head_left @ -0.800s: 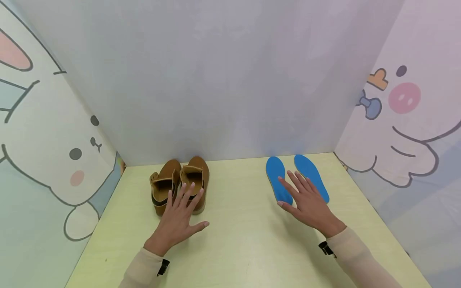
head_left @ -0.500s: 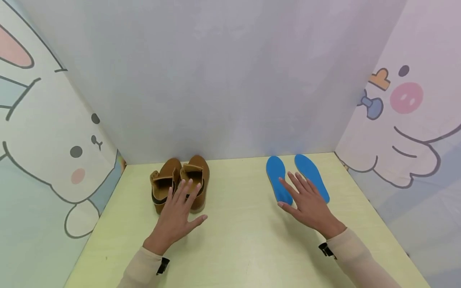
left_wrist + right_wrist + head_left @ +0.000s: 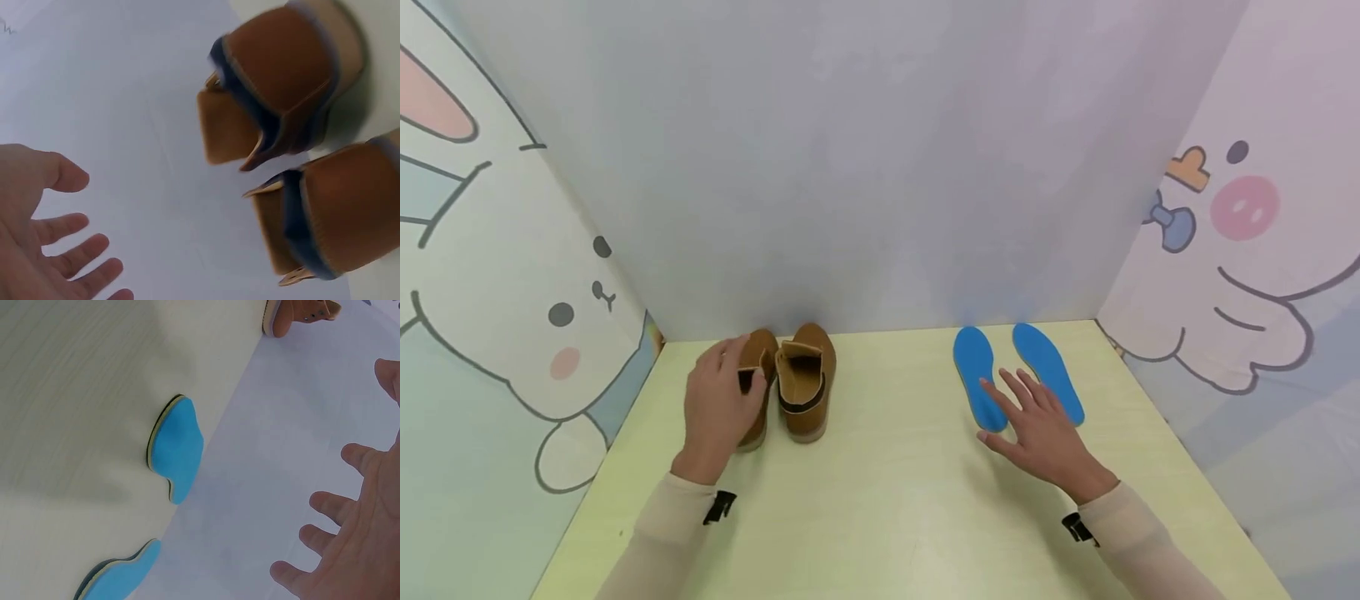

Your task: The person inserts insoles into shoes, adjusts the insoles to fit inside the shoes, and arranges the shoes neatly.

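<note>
A pair of brown leather shoes stands at the back left of the table, toes toward the wall. My left hand [image 3: 718,404] is over the left shoe [image 3: 760,346] and hides part of it. In the left wrist view, the fingers of the left hand [image 3: 53,231] are spread and apart from both shoes [image 3: 356,209]. The right shoe [image 3: 805,423] stands alongside. Two blue insoles lie flat at the back right. My right hand [image 3: 1041,442] hovers before the left insole [image 3: 973,358] and the right insole [image 3: 1048,367], fingers spread, holding nothing.
A pale wooden table [image 3: 895,500] carries everything. A plain grey-white wall [image 3: 880,183] closes the back. Side panels bear cartoon prints, a rabbit [image 3: 527,317] at left and a chick [image 3: 1240,267] at right. Both sleeves wear a small black clip.
My left hand has moved left and forward, from in front of the shoes to over the left one, its fingers less spread. The right hand has hardly moved. Shoes and insoles stay put.
</note>
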Demonstrator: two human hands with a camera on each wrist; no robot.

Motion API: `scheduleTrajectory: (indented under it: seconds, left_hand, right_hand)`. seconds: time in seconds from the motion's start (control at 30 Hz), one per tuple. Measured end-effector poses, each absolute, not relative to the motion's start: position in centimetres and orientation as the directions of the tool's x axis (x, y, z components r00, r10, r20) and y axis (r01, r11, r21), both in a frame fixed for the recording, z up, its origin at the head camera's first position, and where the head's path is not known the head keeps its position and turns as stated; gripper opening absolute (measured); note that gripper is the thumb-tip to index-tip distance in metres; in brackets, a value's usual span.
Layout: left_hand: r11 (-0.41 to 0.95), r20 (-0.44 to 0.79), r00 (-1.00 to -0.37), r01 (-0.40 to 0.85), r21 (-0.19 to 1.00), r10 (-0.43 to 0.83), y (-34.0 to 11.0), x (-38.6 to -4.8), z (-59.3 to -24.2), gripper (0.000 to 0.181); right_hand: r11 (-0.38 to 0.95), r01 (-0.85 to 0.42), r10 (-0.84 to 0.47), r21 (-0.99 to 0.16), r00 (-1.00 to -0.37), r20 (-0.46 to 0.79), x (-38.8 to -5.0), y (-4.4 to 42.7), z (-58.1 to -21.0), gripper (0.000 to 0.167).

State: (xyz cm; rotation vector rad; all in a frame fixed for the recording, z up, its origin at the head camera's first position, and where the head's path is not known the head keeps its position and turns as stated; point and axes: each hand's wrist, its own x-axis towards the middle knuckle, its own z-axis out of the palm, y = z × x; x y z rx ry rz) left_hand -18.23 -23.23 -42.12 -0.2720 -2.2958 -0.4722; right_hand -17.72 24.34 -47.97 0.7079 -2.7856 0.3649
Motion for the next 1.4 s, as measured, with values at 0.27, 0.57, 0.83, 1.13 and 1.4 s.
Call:
scheduleTrajectory:
  seconds: [0.27, 0.57, 0.83, 1.13, 1.4]
  left_hand:
    - [0.917, 0.496, -0.861, 0.104, 0.385, -0.110, -25.3, -20.9, -39.4, 0.056]
    - [0.898, 0.219, -0.957, -0.079, 0.434, -0.190, -27.3, -24.6, -40.6, 0.071]
    - [0.869, -0.131, -0.976, -0.217, 0.445, -0.177, -27.6, -26.0, -42.6, 0.094]
    - [0.873, -0.230, -0.962, -0.237, 0.426, -0.149, -27.4, -25.8, -44.0, 0.096]
    - [0.852, -0.264, -0.948, -0.283, 0.441, -0.179, -27.3, -25.3, -45.1, 0.114]
  right_hand:
    - [0.848, -0.501, -0.434, -0.175, -0.844, 0.314, -17.5, 24.3, -48.4, 0.079]
    - [0.840, -0.510, -0.431, -0.184, -0.834, 0.343, -17.4, 24.5, -48.6, 0.078]
    - [0.845, -0.499, -0.419, -0.192, -0.841, 0.342, -17.3, 24.4, -48.5, 0.078]
    - [0.844, -0.504, -0.430, -0.186, -0.842, 0.326, -17.1, 24.0, -48.9, 0.080]
    - [0.839, -0.513, -0.436, -0.179, -0.832, 0.342, -16.8, 23.3, -49.4, 0.047]
